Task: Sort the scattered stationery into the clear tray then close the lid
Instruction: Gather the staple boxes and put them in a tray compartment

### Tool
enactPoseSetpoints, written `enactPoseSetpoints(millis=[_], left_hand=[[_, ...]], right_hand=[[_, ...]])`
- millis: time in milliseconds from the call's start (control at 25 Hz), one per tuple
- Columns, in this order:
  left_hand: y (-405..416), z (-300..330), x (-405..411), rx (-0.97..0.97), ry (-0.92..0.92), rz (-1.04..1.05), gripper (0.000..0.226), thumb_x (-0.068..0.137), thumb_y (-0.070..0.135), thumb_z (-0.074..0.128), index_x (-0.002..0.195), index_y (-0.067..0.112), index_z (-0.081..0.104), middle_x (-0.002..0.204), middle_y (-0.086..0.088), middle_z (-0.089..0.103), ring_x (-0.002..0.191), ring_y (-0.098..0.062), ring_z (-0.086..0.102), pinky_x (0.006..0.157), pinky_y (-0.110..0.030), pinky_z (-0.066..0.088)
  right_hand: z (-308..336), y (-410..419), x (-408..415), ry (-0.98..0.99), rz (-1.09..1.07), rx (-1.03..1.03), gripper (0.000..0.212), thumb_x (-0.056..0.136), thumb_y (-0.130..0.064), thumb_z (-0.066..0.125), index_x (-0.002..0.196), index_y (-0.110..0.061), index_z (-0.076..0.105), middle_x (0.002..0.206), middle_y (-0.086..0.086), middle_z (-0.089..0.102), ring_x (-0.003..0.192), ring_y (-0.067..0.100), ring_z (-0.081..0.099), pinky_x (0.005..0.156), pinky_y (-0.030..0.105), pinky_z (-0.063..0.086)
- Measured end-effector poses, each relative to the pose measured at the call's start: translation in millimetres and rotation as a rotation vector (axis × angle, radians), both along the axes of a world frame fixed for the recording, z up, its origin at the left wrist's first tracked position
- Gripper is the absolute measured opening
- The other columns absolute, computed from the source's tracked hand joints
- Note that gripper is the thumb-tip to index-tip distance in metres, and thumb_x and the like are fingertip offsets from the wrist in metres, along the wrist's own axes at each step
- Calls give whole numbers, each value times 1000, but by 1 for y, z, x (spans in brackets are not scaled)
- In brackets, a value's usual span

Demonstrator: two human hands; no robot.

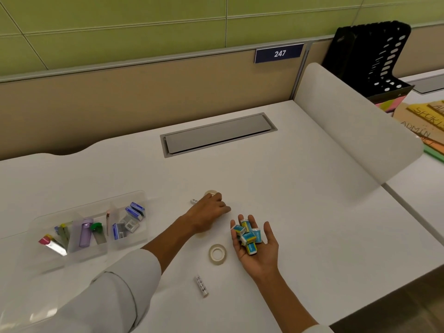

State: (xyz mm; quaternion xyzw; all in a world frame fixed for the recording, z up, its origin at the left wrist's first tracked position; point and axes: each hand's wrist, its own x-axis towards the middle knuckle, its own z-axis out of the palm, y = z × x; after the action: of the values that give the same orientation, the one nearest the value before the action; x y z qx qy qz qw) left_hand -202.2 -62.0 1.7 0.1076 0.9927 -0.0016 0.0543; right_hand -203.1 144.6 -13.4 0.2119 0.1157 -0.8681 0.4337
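The right hand (255,246) is lying palm up, fingers spread, cradling a loose heap of small blue boxes (247,235) — light, stiff and liable to spill, so cupping them looks safest. The left hand (209,212) is reaching over a tape roll (211,193), fingers curling down; whether they are gripping it I cannot tell. The clear tray (57,260) is sitting well to the left — another tape ring (217,254) is lying near the right hand.
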Motion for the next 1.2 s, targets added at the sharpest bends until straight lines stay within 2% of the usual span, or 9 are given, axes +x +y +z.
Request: enactPoseSetpoints(millis=[80, 200, 320, 400, 520, 680, 840, 1000, 1200], left_hand=[[-2, 8, 2, 185, 53, 115, 55, 82, 9, 65, 134, 17, 52, 122, -4, 62, 115, -21, 48, 91, -32, 43], [1, 30, 10, 517, 170, 333, 58, 71, 30, 72, 126, 25, 55, 108, 1, 63, 101, -16, 56, 80, -28, 50], [26, 52, 19, 652, 241, 315, 56, 66, 40, 73, 118, 30, 56, 99, 11, 63, 91, -6, 54, 77, -27, 50], [50, 64, 25, 631, 182, 285, 55, 66, 40, 74, 117, 29, 56, 98, 13, 63, 92, -4, 51, 76, -25, 49], [72, 65, 31, 539, 120, 245, 50, 67, 40, 72, 113, 22, 59, 95, 7, 66, 92, -8, 51, 74, -33, 52], [80, 64, 47, 544, 160, 287, 49, 66, 48, 73, 106, 23, 62, 92, 8, 66, 91, -7, 53, 76, -37, 52], [63, 68, 75, 644, 296, 387, 58, 64, 60, 76, 109, 26, 62, 103, 13, 62, 98, -5, 54, 81, -32, 51], [35, 70, 122, 577, 390, 547, 75, 61, 71, 73, 119, 26, 57, 117, 10, 56, 109, -6, 51, 89, -31, 50], [-12, 56, 204, 452, 278, 789, 105, 56, 85, 64, 140, 28, 36, 149, 4, 37, 139, -18, 32, 112, -45, 34]], right_hand=[[2, 1, -1, -15, 11, 33, 51, 84, -43, 70, 120, -8, 70, 137, 18, 62, 130, 42, 54, 90, 53, 58], [4, 0, -1, -22, 37, 78, 55, 91, -53, 58, 122, -8, 68, 134, 19, 64, 127, 43, 56, 91, 53, 56], [6, -4, 2, -20, 48, 112, 61, 91, -56, 57, 127, -8, 66, 128, 20, 66, 112, 40, 65, 87, 53, 59], [10, -7, 5, -3, 80, 149, 63, 91, -57, 57, 130, -8, 64, 125, 19, 68, 105, 35, 69, 83, 48, 61], [18, -11, 10, 62, 165, 247, 59, 91, -52, 59, 132, -9, 62, 112, 15, 73, 99, 28, 70, 80, 39, 60], [26, -13, 18, 146, 244, 298, 44, 93, -44, 61, 123, -11, 67, 113, 12, 73, 101, 25, 72, 82, 39, 59], [28, -8, 25, 156, 292, 255, 29, 94, -35, 63, 108, -12, 72, 118, 12, 72, 100, 28, 72, 84, 41, 59], [27, -12, 36, 110, 341, 175, 26, 93, -32, 63, 101, -9, 72, 112, 15, 72, 99, 31, 69, 76, 44, 63], [36, -32, 63, 109, 436, 90, 25, 84, -26, 72, 101, -7, 73, 112, 13, 71, 115, 35, 63, 79, 44, 62]])
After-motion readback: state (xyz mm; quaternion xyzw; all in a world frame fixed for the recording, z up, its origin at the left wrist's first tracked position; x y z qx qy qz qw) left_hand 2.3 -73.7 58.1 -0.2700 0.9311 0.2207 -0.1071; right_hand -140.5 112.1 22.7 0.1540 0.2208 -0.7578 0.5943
